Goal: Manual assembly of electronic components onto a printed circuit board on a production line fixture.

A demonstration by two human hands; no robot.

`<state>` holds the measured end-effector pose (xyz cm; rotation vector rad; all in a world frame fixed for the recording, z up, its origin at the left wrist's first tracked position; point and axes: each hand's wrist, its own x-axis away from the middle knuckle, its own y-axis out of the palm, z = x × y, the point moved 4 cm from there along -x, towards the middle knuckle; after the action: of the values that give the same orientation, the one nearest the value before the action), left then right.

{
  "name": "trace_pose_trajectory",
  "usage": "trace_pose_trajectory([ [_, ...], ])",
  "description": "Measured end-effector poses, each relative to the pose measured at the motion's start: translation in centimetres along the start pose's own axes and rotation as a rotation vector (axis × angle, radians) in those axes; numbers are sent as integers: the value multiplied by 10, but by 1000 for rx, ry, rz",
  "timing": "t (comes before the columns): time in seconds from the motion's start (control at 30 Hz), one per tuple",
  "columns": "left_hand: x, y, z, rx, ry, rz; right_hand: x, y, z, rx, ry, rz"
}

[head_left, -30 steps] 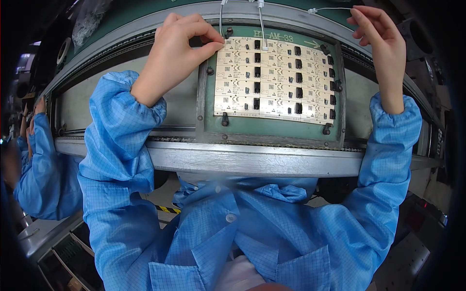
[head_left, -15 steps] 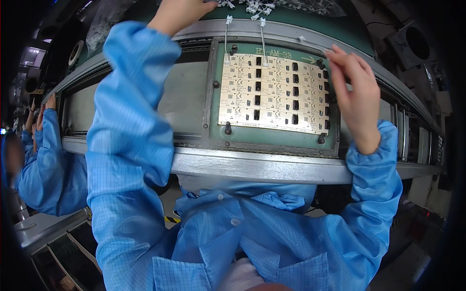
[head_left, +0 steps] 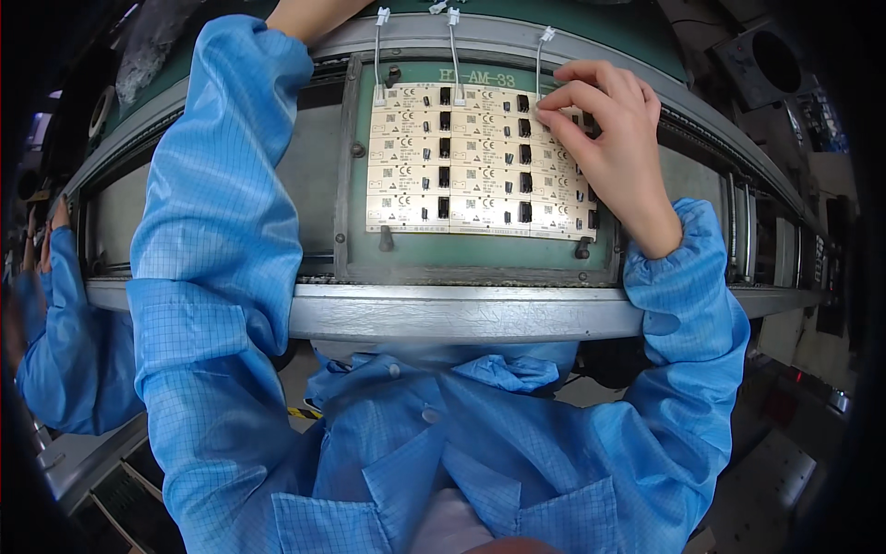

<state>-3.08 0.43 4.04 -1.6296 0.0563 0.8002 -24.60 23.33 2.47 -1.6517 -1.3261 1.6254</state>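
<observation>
The fingertips of my right hand [head_left: 609, 129] are pinched at the lower end of a short white connector cable [head_left: 539, 66], over the top of the panel's third column. Its white plug points away from me, across the far rail. Two similar cables, one on the left [head_left: 377, 54] and one in the middle [head_left: 455, 54], stand at the top row of the other columns. The pale circuit board panel [head_left: 480, 162], with black parts in columns, lies in a green fixture [head_left: 461, 249]. At the top edge my left hand [head_left: 318, 17] shows only partly; its fingers are out of view.
A metal conveyor rail [head_left: 461, 314] runs along the near side, another [head_left: 498, 32] along the far side. More white connectors [head_left: 438, 6] lie beyond it. A co-worker's blue sleeve [head_left: 74, 342] is at the far left. Dark round equipment [head_left: 771, 69] stands at upper right.
My right hand has moved left with the cable, from the panel's right corner to the top of its third column. My left hand is largely cut off at the upper edge as the view shifted.
</observation>
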Motion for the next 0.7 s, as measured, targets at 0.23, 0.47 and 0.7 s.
trace_pose_trajectory([
  [0.23,-1,5,-7,248,-6,81,-4,0,-7,115,-67,11],
  [0.47,-26,28,-73,1143,-497,347,-5,-1,-6,34,-27,-73],
  [0.7,-62,-30,-41,1059,-463,420,-3,-18,-16,88,-101,-187],
])
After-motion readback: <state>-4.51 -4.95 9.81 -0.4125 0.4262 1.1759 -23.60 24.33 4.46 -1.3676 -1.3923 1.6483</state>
